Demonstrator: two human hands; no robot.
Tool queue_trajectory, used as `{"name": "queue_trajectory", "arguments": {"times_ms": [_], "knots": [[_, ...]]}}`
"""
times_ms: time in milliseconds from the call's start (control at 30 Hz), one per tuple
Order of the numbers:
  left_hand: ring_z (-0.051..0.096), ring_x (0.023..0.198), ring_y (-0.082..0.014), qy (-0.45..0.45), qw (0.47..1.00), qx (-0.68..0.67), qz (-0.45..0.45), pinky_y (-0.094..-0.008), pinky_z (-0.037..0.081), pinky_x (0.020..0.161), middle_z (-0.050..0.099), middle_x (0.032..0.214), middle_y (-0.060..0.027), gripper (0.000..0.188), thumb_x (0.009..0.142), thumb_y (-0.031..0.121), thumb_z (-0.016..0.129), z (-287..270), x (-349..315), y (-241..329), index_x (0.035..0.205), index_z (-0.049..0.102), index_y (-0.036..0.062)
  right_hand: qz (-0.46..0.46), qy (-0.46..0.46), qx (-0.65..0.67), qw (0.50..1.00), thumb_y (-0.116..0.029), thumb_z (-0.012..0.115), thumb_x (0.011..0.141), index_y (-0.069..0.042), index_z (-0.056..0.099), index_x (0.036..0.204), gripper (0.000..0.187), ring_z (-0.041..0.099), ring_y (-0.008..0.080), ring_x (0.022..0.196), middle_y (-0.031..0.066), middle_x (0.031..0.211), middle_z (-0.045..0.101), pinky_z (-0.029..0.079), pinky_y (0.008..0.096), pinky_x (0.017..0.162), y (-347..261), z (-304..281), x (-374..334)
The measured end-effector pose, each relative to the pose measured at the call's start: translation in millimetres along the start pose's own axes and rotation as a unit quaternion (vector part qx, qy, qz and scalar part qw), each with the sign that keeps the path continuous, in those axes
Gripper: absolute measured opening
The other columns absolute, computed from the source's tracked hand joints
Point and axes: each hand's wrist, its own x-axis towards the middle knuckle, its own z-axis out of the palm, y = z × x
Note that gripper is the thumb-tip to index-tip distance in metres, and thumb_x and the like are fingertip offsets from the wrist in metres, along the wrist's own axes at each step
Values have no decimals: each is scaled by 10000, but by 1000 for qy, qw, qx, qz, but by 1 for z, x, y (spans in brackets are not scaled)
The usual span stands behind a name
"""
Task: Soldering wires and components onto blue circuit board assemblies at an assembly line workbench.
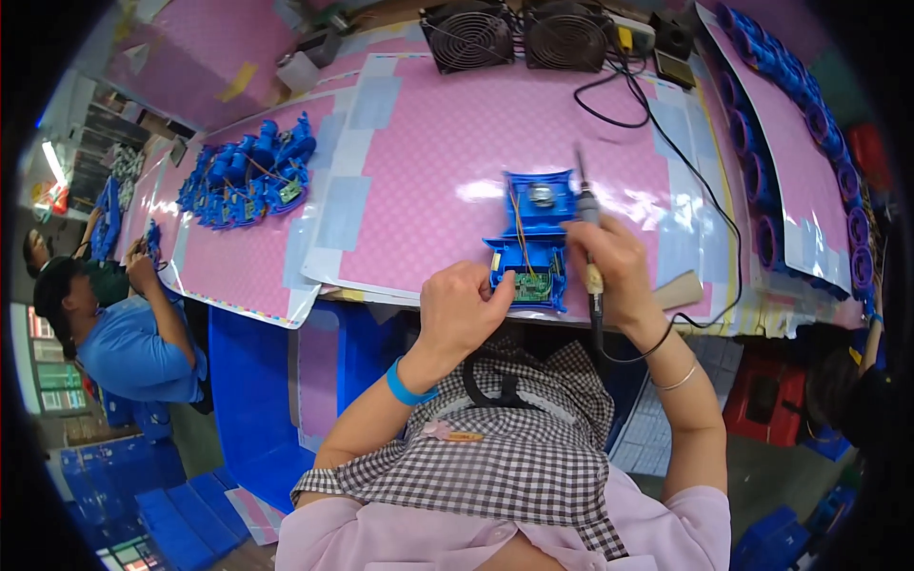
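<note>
On the pink work surface in front of me lies a blue plastic housing [537,228], opened into two parts joined by thin wires. Its far part carries a round silver piece [541,195]; the near part holds a green circuit board [530,285]. My left hand [465,303] is closed on the left edge of the near part, thumb by the board. In my right hand [615,261] is a soldering iron [588,214], gripped like a pen with its tip pointing up and away. The tip stands right of the far part, apart from the board.
Two black fans [468,40] stand at the back. A black cable [728,228] loops along the right. Several blue housings [249,171] lie in a cluster at left; more blue parts [819,119] line the far right. A co-worker [133,333] sits at left near a blue bin [249,409].
</note>
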Motion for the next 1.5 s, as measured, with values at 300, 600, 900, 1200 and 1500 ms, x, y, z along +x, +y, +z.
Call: {"name": "queue_trajectory", "arguments": {"times_ms": [300, 600, 900, 1200, 1500], "knots": [[459, 704, -123, -98, 761, -616, -181, -252, 391, 636, 537, 797, -33, 71, 863, 26, 609, -74, 67, -4, 821, 666, 17, 175, 258, 118, 943, -321, 453, 1007, 7, 580, 1088, 361, 465, 106, 759, 58, 843, 581, 391, 261, 756, -37, -32, -23], [554, 605, -142, -13, 994, -101, 49, -284, 432, 547, 612, 737, -81, 145, 786, -12, 648, -22, 63, 9, 910, 715, 22, 325, 171, 320, 873, 2, 616, 858, 64, 640, 1034, 188, 615, 144, 656, 115, 810, 653, 487, 246, 616, -29, -8, -35], [594, 586, -172, -8, 994, -24, 103, -296, 461, 534, 636, 719, -90, 141, 704, 3, 679, -13, 70, 6, 838, 721, 20, 287, 157, 280, 903, -12, 638, 866, 67, 646, 1071, 220, 623, 132, 655, 99, 817, 661, 491, 227, 599, -21, 2, -28], [606, 600, -202, -19, 994, 9, 110, -323, 478, 556, 634, 728, -101, 139, 708, 8, 673, -8, 72, 7, 839, 720, 16, 256, 154, 242, 923, -23, 658, 853, 54, 661, 1051, 212, 629, 122, 661, 90, 830, 669, 489, 220, 595, -15, 4, -29], [637, 645, -221, -14, 992, 9, 128, -331, 494, 564, 637, 750, -112, 141, 735, 9, 671, -9, 71, 15, 876, 682, 7, 189, 151, 182, 953, -20, 657, 839, 42, 678, 1002, 176, 617, 116, 645, 92, 826, 663, 472, 218, 577, -20, -3, -28]]}}
